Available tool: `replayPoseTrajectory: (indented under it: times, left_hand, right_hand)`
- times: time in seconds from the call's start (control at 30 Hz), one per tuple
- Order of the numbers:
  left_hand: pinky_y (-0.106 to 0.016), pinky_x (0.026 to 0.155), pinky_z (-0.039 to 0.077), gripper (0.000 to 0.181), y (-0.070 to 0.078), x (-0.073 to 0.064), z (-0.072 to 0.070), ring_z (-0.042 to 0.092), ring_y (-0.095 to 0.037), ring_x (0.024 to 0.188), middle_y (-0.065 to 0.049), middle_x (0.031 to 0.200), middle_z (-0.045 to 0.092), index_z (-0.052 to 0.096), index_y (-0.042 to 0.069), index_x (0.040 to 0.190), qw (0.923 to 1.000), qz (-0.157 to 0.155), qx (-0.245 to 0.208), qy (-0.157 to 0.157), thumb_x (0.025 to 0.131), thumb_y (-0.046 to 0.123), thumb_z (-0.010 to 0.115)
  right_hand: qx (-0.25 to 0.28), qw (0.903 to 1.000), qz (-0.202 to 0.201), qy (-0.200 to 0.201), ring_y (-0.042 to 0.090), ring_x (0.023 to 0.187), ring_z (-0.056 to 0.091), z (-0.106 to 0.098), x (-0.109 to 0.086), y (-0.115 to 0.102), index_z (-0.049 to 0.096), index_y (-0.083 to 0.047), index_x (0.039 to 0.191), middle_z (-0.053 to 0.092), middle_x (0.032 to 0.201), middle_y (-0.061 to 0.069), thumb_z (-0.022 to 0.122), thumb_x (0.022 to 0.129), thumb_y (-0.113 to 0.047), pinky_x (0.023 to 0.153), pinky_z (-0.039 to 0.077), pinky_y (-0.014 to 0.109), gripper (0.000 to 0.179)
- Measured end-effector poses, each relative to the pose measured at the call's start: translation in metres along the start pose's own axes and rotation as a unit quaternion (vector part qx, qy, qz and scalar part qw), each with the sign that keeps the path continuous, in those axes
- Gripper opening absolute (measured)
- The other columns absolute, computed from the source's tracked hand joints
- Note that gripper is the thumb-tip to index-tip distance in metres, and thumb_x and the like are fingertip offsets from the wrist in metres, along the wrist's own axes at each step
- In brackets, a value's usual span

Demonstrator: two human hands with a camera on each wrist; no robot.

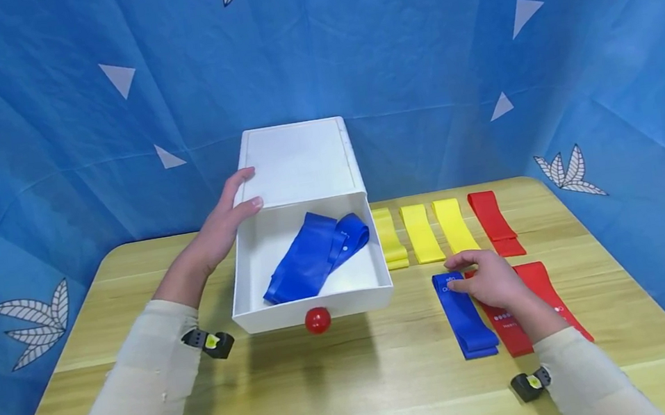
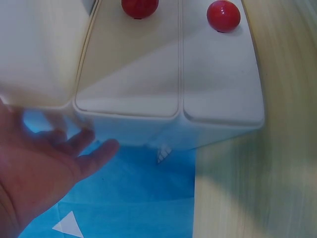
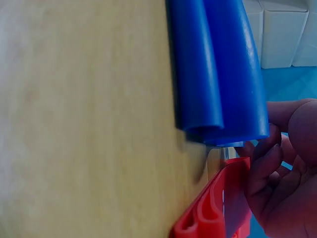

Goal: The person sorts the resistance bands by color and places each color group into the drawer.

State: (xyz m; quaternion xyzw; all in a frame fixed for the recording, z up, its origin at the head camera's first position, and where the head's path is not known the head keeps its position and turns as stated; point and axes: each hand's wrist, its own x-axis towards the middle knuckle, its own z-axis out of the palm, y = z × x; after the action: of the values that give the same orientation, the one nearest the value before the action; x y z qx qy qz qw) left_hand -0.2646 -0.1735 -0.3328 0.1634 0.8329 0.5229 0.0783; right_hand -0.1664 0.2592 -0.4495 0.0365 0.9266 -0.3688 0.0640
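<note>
My left hand point(image 1: 221, 225) rests with fairly straight fingers against the upper left edge of a white drawer cabinet point(image 1: 301, 162). Its top drawer point(image 1: 351, 303), fitted with a red knob point(image 1: 318, 320), is pulled out and holds blue resistance bands point(image 1: 302, 260). On the table to the right, my right hand point(image 1: 496, 280) pinches the far end of a flat, folded blue resistance band point(image 1: 467, 323); the thumb lies on top. In the right wrist view the near folds of that blue band point(image 3: 233, 74) show, while the fingertips are partly hidden.
Red bands point(image 1: 537, 278) lie under and beside my right hand. Behind are several yellow bands point(image 1: 421, 234) and another red band point(image 1: 494, 221). The left wrist view shows lower drawers point(image 2: 133, 64) with red knobs. A blue cloth point(image 1: 413, 50) hangs behind the wooden table point(image 1: 333, 404).
</note>
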Motion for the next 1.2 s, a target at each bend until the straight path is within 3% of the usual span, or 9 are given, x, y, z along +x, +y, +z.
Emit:
replayPoseTrajectory:
  times: [0.2,0.47,0.73,1.2]
  left_hand:
    - [-0.064,0.098,0.040,0.071,0.001,-0.001,0.001,0.033,-0.039,0.137,-0.007,0.163,0.011,0.012,0.033,0.159,1.0000,0.000,0.002,-0.001,0.099,0.052,0.045]
    - [-0.064,0.097,0.042,0.071,0.001,-0.002,0.001,0.033,-0.038,0.136,-0.006,0.162,0.012,0.013,0.034,0.158,1.0000,-0.004,0.001,0.001,0.099,0.053,0.046]
    - [-0.064,0.098,0.040,0.071,0.001,-0.002,0.000,0.031,-0.039,0.138,-0.006,0.163,0.010,0.012,0.034,0.159,1.0000,-0.004,0.004,-0.001,0.099,0.054,0.045]
    - [-0.065,0.098,0.040,0.071,0.001,-0.002,0.001,0.032,-0.039,0.137,-0.007,0.163,0.011,0.013,0.034,0.158,1.0000,-0.004,0.001,-0.001,0.099,0.054,0.045]
  right_hand:
    - [-0.027,0.9996,-0.001,0.000,0.038,0.114,0.054,0.002,0.001,0.000,0.065,-0.006,0.127,0.062,0.122,0.017,0.082,0.083,-0.017,0.084,0.053,0.049,0.049]
    - [-0.027,0.9994,0.016,-0.014,0.035,0.107,0.055,0.003,0.001,0.002,0.069,-0.008,0.119,0.061,0.115,0.015,0.083,0.083,-0.018,0.073,0.055,0.040,0.040]
    - [-0.020,0.9998,-0.006,-0.006,0.029,0.099,0.055,0.003,-0.001,0.002,0.068,-0.011,0.109,0.062,0.109,0.011,0.081,0.084,-0.016,0.072,0.053,0.037,0.029]
    - [0.039,0.9986,-0.035,0.011,0.025,0.080,0.057,-0.012,-0.015,-0.014,0.067,-0.008,0.107,0.063,0.102,0.010,0.076,0.089,-0.015,0.066,0.050,0.034,0.022]
